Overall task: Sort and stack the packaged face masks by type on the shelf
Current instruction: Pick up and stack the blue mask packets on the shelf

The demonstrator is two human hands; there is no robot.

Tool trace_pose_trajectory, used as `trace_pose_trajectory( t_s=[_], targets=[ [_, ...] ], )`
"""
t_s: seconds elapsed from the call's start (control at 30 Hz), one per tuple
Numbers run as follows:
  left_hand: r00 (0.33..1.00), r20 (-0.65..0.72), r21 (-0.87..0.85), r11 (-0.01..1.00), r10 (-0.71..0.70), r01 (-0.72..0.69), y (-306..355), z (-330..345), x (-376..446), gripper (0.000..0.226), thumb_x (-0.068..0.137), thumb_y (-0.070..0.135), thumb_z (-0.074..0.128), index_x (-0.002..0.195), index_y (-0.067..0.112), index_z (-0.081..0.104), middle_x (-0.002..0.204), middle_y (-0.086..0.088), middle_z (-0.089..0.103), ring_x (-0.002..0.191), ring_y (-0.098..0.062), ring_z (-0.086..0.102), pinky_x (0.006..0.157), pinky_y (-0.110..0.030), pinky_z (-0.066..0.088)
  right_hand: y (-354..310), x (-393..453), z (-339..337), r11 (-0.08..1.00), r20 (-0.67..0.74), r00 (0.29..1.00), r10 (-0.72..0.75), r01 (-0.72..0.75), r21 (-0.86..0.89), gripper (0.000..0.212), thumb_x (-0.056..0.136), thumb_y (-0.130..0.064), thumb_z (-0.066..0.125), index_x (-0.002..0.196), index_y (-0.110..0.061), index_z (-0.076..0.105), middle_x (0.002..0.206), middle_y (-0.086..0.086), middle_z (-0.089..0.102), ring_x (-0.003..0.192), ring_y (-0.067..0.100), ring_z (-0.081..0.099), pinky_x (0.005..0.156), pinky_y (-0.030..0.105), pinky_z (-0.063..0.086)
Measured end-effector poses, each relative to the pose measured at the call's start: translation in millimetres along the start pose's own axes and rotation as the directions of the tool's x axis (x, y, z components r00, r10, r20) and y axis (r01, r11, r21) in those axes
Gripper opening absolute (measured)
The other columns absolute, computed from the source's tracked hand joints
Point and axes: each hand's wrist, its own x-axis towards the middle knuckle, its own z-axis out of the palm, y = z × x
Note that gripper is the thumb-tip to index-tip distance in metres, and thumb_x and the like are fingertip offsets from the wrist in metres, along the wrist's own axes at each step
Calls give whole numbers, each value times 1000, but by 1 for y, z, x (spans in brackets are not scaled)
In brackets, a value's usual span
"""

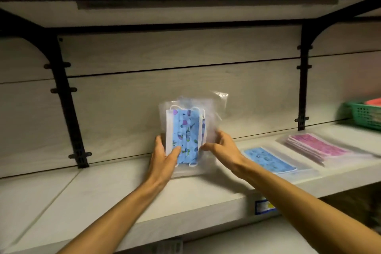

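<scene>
Pale wood-grain shelf [123, 198] bears flat blue packet [270, 160] and pink stack [317, 146].

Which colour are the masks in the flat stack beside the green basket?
Pink stack, patterned; seen in the head view.

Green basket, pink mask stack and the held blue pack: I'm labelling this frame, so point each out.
green basket [366, 116], head view, on its mesh front wall.
pink mask stack [318, 146], head view, on the top pack.
held blue pack [188, 130], head view, on the printed mask inside.
</scene>
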Motion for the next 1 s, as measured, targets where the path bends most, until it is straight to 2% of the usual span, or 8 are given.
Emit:
trace_pose_trajectory(
  t_s=[0.17, 0.37, 0.5, 0.6, 0.7, 0.8, 0.9, 1.0],
  targets=[
    [998, 7, 8, 998, 60, -60, 6, 0, -3, 31, 90, 8, 67, 111, 17, 47, 105, 0, 69, 97, -25, 70, 68, -33, 61, -8, -2, -1, 998, -43, 997, -63, 62, -15, 38, 78, -4, 66, 105, -29, 57, 96, -13, 76, 92, 2, 72, 66, 17, 57],
    [996, 52, -126, 990, 72, -65, 6, -4, -19, 58, 77, 23, 69, 129, 20, 45, 113, 9, 69, 102, -11, 69, 83, -35, 60, -2, -15, 3, 958, -37, 988, -151, 137, -250, 33, 78, -23, 68, 109, -31, 62, 105, -9, 73, 96, 9, 70, 82, 35, 61],
    [994, 67, -122, 990, 84, -76, 8, -6, -21, 56, 76, 23, 68, 127, 21, 45, 117, 3, 69, 105, -17, 69, 87, -41, 60, 4, -22, 0, 977, 38, 996, -83, 89, -194, 15, 81, -25, 66, 93, -33, 66, 95, -10, 76, 90, 11, 73, 75, 32, 62],
    [992, 106, -133, 989, 71, -57, 7, -6, -24, 63, 79, 23, 66, 137, 26, 41, 128, 3, 64, 114, -16, 66, 98, -46, 54, 6, -25, -2, 986, 75, 997, -33, 44, -159, 30, 79, -32, 66, 108, -31, 63, 105, -6, 75, 97, 14, 72, 83, 38, 62],
    [990, 125, -110, 993, 60, -46, 8, -5, -23, 63, 82, 24, 66, 139, 32, 40, 128, 7, 65, 115, -14, 65, 100, -46, 53, 10, -30, -2, 998, 126, 992, -7, 15, -62, 31, 85, -28, 66, 113, -39, 56, 108, -16, 73, 101, 9, 71, 81, 28, 61],
    [995, 92, -98, 995, 32, -23, 15, -1, -15, 53, 87, 12, 66, 133, 24, 43, 123, 1, 67, 111, -20, 67, 98, -50, 54, 3, -19, -1, 981, 67, 998, 12, 1, -195, 30, 89, -21, 66, 118, -26, 59, 108, -4, 74, 100, 17, 70, 83, 35, 61],
    [997, 56, -22, 998, -55, 56, 31, 0, 8, 41, 81, 15, 67, 117, 22, 50, 110, -3, 68, 100, -24, 68, 85, -40, 57, -16, 3, -2, 958, 27, 990, 135, -124, -260, 22, 89, -22, 67, 108, -13, 63, 99, 6, 70, 80, 17, 69, 69, 31, 57],
    [959, 98, 108, 961, -266, 255, 41, -4, 24, 17, 83, 21, 69, 95, 17, 58, 81, 1, 70, 70, -16, 68, 50, -17, 49, -34, 11, -11, 894, 64, 912, 406, -381, -236, 36, 87, -30, 69, 113, -9, 56, 93, 9, 62, 69, 19, 62, 58, 28, 51]
  ],
)
